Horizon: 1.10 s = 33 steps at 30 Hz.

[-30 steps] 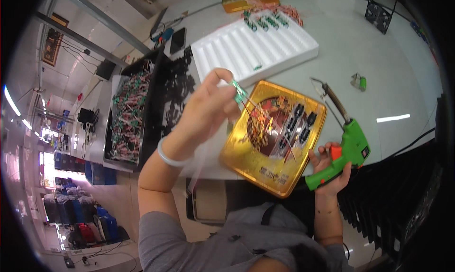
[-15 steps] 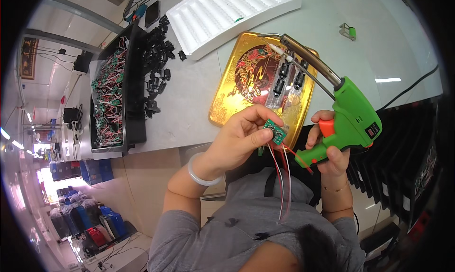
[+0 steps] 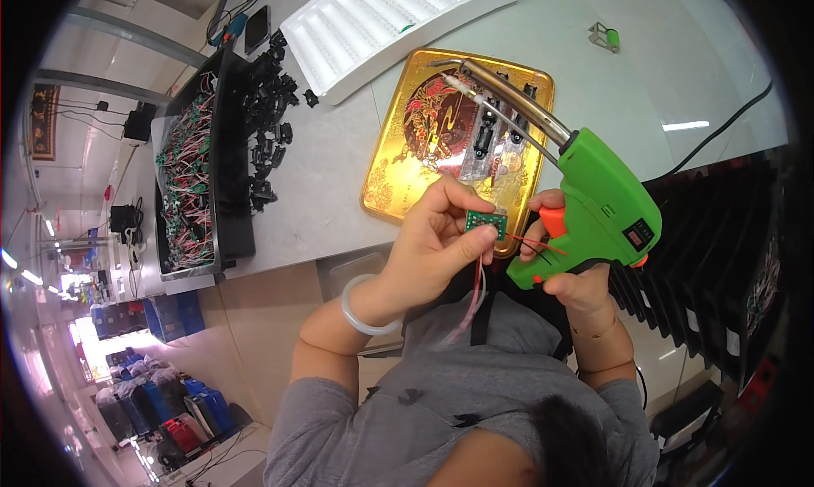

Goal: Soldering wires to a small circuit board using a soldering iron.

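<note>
Between the thumb and fingers of my left hand is a small green circuit board, with red and white wires hanging below it and short red and black leads reaching right. My right hand is wrapped round the handle of a green soldering gun with an orange trigger. The gun's metal barrel and thin feed tube point up and left over a gold tray. On the tray, black plastic parts lie on a clear bag.
A black bin of wired green boards stands at the left, beside a pile of black plastic pieces. Behind the tray lies a white foam tray. A solder spool holder stands far right; a black cable crosses the table edge.
My left hand has turned the board more level, and its hanging wires have swung left. The soldering gun sits slightly further left in view, as does the whole table.
</note>
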Each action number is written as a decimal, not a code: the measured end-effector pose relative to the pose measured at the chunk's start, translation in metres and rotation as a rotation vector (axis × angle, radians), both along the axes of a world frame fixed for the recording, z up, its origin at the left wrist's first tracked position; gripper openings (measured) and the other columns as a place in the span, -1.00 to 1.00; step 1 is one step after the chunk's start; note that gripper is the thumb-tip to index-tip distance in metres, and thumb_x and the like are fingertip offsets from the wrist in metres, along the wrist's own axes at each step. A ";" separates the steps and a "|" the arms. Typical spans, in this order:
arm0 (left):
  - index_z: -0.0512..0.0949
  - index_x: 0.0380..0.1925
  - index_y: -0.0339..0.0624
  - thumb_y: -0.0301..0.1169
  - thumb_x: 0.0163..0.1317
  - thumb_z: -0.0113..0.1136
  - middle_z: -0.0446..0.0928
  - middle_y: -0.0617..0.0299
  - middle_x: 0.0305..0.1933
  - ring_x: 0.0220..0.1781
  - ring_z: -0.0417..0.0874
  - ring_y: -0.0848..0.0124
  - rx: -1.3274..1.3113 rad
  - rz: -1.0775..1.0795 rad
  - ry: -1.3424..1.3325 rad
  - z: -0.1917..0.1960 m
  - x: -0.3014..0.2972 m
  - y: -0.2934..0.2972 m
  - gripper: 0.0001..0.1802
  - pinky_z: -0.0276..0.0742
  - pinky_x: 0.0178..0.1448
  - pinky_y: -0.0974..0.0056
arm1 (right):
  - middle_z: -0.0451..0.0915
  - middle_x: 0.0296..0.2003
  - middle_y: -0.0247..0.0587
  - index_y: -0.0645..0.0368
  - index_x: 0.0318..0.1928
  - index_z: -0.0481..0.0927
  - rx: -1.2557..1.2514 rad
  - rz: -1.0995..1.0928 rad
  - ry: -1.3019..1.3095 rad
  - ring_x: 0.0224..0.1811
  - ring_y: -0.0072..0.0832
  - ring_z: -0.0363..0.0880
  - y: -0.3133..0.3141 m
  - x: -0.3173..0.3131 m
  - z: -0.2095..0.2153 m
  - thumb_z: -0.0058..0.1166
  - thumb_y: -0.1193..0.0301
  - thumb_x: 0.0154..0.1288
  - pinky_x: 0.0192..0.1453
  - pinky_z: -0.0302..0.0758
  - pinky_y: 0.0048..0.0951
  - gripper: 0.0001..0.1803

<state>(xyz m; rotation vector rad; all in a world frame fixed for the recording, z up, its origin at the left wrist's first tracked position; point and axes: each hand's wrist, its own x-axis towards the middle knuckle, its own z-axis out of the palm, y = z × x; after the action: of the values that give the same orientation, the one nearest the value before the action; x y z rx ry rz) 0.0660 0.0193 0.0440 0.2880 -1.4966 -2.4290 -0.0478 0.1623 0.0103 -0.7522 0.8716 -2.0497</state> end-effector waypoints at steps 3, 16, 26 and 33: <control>0.21 -0.26 -0.22 -0.63 0.13 0.04 0.33 0.22 -0.30 -0.37 0.47 0.54 -0.044 -0.073 0.018 0.003 0.002 0.003 -0.76 0.43 -0.30 0.47 | 0.35 -0.03 -0.11 0.30 0.06 0.28 0.129 -0.053 0.110 -0.29 -0.53 0.45 0.001 0.002 0.001 0.25 0.56 -0.10 -0.23 0.44 -0.58 -0.36; 0.30 -0.29 -0.25 -0.44 0.25 -0.08 0.39 0.27 -0.49 -0.54 0.43 0.55 -0.060 -0.609 -0.374 0.010 -0.013 -0.025 -0.89 0.34 -0.44 0.49 | 0.36 -0.09 -0.10 0.29 0.00 0.33 0.298 -0.026 0.234 -0.44 -0.62 0.41 0.000 0.004 0.000 0.26 0.52 -0.10 -0.37 0.38 -0.65 -0.41; 0.41 -0.47 -0.20 -0.40 0.24 -0.03 0.40 0.37 -0.60 -0.62 0.35 0.67 -0.434 -1.002 -0.672 0.044 -0.035 -0.071 -0.85 0.21 -0.57 0.56 | 0.35 -0.07 -0.04 0.32 0.02 0.29 0.305 -0.054 0.192 -0.42 -0.57 0.43 0.001 0.002 -0.005 0.18 0.47 -0.02 -0.33 0.39 -0.61 -0.44; 0.36 -0.49 -0.13 -0.39 0.20 -0.03 0.39 0.39 -0.67 -0.66 0.31 0.67 -0.654 -0.681 -0.737 0.026 -0.068 -0.128 -0.88 0.14 -0.59 0.57 | 0.33 -0.05 0.00 0.32 0.04 0.28 -0.033 -0.157 -0.132 -0.04 -0.32 0.39 -0.002 -0.020 -0.031 0.00 0.34 0.12 0.05 0.39 -0.26 -0.51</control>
<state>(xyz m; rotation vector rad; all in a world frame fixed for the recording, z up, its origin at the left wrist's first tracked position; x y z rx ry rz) -0.0017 -0.1083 0.0704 0.6534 -3.0189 -2.1452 -0.0673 0.1600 -0.0212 -0.5735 0.8463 -2.2298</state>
